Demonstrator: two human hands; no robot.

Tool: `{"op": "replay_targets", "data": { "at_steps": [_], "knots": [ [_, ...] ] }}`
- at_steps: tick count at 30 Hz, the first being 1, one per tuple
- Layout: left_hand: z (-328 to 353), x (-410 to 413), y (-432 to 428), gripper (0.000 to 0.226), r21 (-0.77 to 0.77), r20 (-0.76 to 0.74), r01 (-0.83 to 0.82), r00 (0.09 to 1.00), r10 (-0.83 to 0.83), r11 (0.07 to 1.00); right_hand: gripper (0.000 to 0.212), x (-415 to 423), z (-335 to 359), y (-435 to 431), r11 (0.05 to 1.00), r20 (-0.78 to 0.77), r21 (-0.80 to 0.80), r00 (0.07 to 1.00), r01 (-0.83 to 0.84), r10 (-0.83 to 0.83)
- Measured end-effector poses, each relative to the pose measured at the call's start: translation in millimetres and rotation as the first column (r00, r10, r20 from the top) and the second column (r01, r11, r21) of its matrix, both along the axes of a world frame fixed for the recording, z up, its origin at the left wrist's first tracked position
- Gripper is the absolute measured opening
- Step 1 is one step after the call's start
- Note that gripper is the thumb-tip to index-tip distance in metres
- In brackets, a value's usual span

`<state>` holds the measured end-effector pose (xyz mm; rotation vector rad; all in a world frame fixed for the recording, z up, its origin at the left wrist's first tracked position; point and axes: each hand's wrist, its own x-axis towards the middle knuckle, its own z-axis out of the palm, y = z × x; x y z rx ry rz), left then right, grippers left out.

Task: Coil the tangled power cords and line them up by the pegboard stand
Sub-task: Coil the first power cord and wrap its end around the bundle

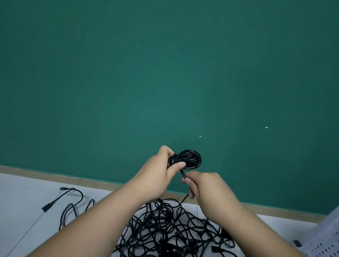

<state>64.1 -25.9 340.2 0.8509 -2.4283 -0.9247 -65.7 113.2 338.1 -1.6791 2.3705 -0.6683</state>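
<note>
Cord (71, 203), one, black, lying loose on the pale surface (5, 217) at the far left, bent in slack loops, with one plug (46, 207) at its left end, set apart from the main heap. Behind it, one tan strip (39, 173) along the foot of one green wall (129, 64).

Two bare forearms reaching in from the lower edge. Left hand (160, 169) raised in front of the wall, fingers and thumb curled tight round one small coil (193, 155) of black cord, thumb pressed across the near side of the windings. Several turns in the coil, packed too closely to count. Just to the right and a little lower, right hand (206, 187), fingers curled, pinching the single free tail (183, 173) coming out of the coil. Same strand visible again below the fist, dropping toward the heap. Hands close together.

Below both wrists, one tangled heap (172, 236) of black power cords on the pale surface, the number of cords impossible to count. At least two plugs showing on its right side.

On the wall to the right of the hands, two small white specks (266, 127). At the far right edge, one white pegboard stand (331, 246), perforated and leaning, with the heap near it but apart.
</note>
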Motion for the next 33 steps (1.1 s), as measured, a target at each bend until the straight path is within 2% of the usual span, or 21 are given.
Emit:
{"op": "replay_targets", "data": {
  "at_steps": [2, 4, 5, 7, 9, 12, 15, 17, 18, 20, 23, 25, 29, 33],
  "knots": [
    [2, 0, -3, 0.04, -0.046, 0.027, -0.038, 0.999, 0.039, 0.998, 0.012, 11, 10, 4, 0.995, -0.179, 0.101, 0.984, -0.006, 0.024],
    [3, -2, -6, 0.04, -0.109, 0.096, 0.004, 0.995, 0.007, 0.994, 0.031, 20, 20, 12, 0.986, -0.343, 0.165, 0.937, -0.001, 0.059],
    [4, -2, -5, 0.039, -0.137, 0.156, 0.053, 0.987, -0.032, 0.989, 0.033, 20, 25, 15, 0.987, -0.409, 0.158, 0.909, -0.015, 0.079],
    [3, -4, -1, 0.032, -0.166, 0.274, 0.158, 0.956, -0.109, 0.973, 0.015, 18, 38, 23, 0.992, -0.526, 0.119, 0.846, -0.033, 0.091],
    [1, -6, 6, 0.023, -0.184, 0.358, 0.263, 0.915, -0.184, 0.947, 0.025, 9, 47, 29, 0.996, -0.589, 0.078, 0.803, -0.053, 0.089],
    [-1, -8, 21, 0.037, -0.252, 0.434, 0.411, 0.857, -0.277, 0.876, 0.043, -10, 54, 33, 0.994, -0.593, -0.008, 0.801, -0.106, 0.08],
    [0, -8, 36, 0.055, -0.327, 0.461, 0.52, 0.816, -0.347, 0.789, 0.048, -39, 49, 40, 0.978, -0.42, -0.144, 0.904, -0.148, 0.075],
    [7, -5, 39, 0.053, -0.375, 0.418, 0.551, 0.818, -0.395, 0.746, 0.035, -54, 47, 47, 0.965, -0.135, -0.227, 0.986, -0.132, 0.103],
    [11, -3, 40, 0.051, -0.406, 0.359, 0.549, 0.831, -0.425, 0.731, 0.025, -59, 48, 50, 0.958, 0.043, -0.259, 0.99, -0.119, 0.135],
    [21, 2, 38, 0.049, -0.467, 0.221, 0.531, 0.844, -0.488, 0.707, 0.011, -63, 51, 54, 0.949, 0.304, -0.298, 0.932, -0.103, 0.197],
    [27, 10, 37, 0.041, -0.454, -0.004, 0.478, 0.843, -0.539, 0.752, 0.01, -63, 54, 57, 0.934, 0.506, -0.34, 0.817, -0.108, 0.278],
    [28, 13, 40, 0.035, -0.372, -0.186, 0.426, 0.836, -0.515, 0.825, 0.013, -62, 54, 57, 0.933, 0.596, -0.352, 0.751, -0.072, 0.283],
    [29, 11, 47, 0.031, -0.102, -0.478, 0.272, 0.83, -0.287, 0.957, 0.014, -42, 53, 46, 0.939, 0.622, -0.344, 0.745, -0.016, 0.241],
    [24, 0, 36, 0.019, 0.113, -0.55, 0.051, 0.835, 0.02, 0.992, 0.013, -6, 46, 24, 0.919, 0.636, -0.375, 0.754, 0.121, 0.161]
  ]
}}
